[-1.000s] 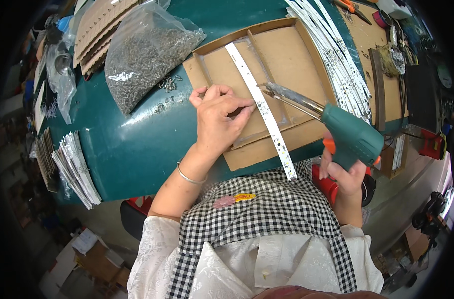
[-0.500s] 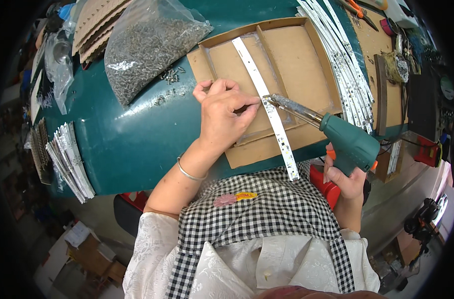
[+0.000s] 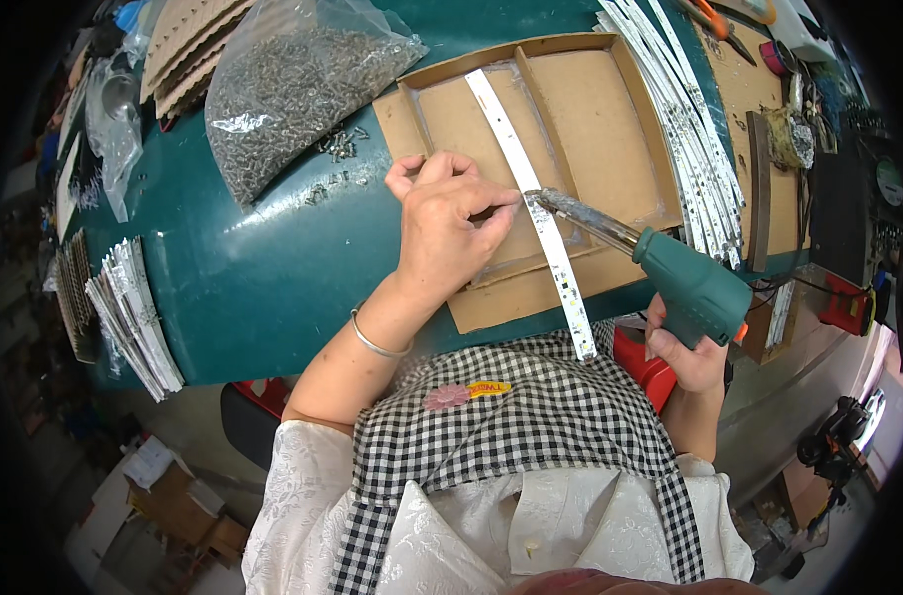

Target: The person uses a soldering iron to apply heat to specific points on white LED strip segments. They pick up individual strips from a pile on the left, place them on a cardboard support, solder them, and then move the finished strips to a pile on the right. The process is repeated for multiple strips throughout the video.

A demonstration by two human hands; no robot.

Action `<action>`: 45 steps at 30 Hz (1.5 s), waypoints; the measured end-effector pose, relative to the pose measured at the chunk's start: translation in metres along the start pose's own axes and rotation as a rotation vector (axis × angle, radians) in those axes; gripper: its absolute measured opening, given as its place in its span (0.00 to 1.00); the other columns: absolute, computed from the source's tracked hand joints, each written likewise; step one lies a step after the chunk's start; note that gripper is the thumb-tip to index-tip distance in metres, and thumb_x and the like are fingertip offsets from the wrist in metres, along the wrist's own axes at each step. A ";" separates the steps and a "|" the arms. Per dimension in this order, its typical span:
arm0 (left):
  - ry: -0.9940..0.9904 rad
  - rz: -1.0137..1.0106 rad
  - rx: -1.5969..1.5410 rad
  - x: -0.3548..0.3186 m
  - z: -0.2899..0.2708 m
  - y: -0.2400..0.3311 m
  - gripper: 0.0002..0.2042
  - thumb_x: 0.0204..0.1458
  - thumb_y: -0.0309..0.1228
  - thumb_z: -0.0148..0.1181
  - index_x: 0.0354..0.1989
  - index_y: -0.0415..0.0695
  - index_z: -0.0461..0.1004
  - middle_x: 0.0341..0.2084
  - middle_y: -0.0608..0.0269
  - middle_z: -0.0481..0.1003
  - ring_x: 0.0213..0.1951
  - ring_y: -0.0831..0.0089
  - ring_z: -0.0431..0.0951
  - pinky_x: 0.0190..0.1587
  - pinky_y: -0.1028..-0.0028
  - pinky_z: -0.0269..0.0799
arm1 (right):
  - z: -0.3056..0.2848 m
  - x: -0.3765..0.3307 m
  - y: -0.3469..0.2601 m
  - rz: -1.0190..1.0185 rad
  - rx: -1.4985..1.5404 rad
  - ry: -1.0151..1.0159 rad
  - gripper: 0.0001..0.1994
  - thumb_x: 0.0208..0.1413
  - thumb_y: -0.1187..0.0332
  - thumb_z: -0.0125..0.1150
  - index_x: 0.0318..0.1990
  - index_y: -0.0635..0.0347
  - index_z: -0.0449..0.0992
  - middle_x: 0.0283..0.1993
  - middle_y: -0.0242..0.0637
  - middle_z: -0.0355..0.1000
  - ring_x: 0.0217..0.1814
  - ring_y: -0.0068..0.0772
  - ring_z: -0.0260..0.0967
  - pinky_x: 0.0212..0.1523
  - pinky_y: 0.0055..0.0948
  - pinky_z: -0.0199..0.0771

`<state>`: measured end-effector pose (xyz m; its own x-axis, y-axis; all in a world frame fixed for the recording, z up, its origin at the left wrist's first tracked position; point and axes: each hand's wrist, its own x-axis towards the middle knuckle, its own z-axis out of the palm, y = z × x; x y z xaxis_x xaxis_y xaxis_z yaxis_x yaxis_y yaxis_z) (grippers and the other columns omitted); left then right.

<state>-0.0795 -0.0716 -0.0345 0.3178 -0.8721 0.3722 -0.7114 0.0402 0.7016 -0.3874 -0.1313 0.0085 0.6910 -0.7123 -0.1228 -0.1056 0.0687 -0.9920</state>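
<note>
White strip (image 3: pixel 548 235): slants across cardboard tray (image 3: pixel 605 139), propped by it, I judge, above the bench (image 3: pixel 273 307); just right of the fingers of the left hand (image 3: pixel 437 228)
Left hand: fingers pinched together, I cannot tell on what
Right hand (image 3: pixel 694 359): fingers wrapped round green soldering gun (image 3: pixel 694 283), presumably steadying its tip at the strip

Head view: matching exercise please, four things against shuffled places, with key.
1. green pistol-shaped soldering tool
2. long white circuit strip
3. clear plastic bag of small metal parts
4. black-and-white checked cloth apron

A. on the green table, left of the tray
B. worn by the person
C. in the right hand
D. across the brown cardboard tray

Pairs: 1-C, 2-D, 3-A, 4-B
</note>
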 end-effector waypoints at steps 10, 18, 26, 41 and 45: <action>0.012 0.007 0.004 0.000 0.000 0.000 0.05 0.37 0.26 0.73 0.23 0.51 0.84 0.18 0.73 0.76 0.35 0.75 0.74 0.53 0.59 0.53 | 0.002 0.001 -0.002 0.028 -0.019 0.033 0.29 0.53 0.73 0.67 0.60 0.72 0.63 0.37 0.42 0.69 0.26 0.26 0.68 0.23 0.23 0.73; 0.014 0.011 0.008 0.001 0.000 0.001 0.05 0.37 0.26 0.72 0.23 0.51 0.84 0.18 0.73 0.76 0.34 0.75 0.74 0.53 0.58 0.53 | 0.001 0.002 -0.003 0.055 -0.052 0.066 0.28 0.52 0.74 0.69 0.59 0.71 0.65 0.36 0.39 0.68 0.27 0.26 0.68 0.23 0.22 0.73; 0.006 0.016 0.012 0.001 0.000 0.001 0.05 0.37 0.26 0.72 0.23 0.51 0.84 0.18 0.74 0.77 0.34 0.75 0.74 0.53 0.58 0.53 | -0.003 0.007 -0.005 -0.020 -0.135 -0.016 0.26 0.48 0.80 0.68 0.56 0.69 0.67 0.37 0.39 0.69 0.29 0.25 0.68 0.23 0.23 0.74; 0.004 0.054 0.034 0.000 -0.002 0.000 0.07 0.36 0.26 0.74 0.26 0.50 0.85 0.20 0.74 0.76 0.33 0.75 0.74 0.51 0.65 0.54 | -0.016 0.002 -0.013 0.029 0.261 0.172 0.36 0.45 0.79 0.69 0.63 0.75 0.60 0.35 0.44 0.71 0.27 0.29 0.69 0.19 0.25 0.72; 0.010 0.057 0.036 0.001 -0.002 0.001 0.07 0.37 0.26 0.73 0.26 0.50 0.85 0.19 0.74 0.76 0.33 0.75 0.73 0.51 0.65 0.54 | -0.012 0.003 -0.023 -0.078 0.397 0.236 0.38 0.47 0.72 0.69 0.64 0.76 0.57 0.34 0.41 0.65 0.21 0.27 0.66 0.18 0.25 0.72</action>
<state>-0.0787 -0.0712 -0.0325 0.2824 -0.8639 0.4171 -0.7505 0.0719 0.6569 -0.3910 -0.1434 0.0313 0.4992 -0.8625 -0.0834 0.2537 0.2375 -0.9377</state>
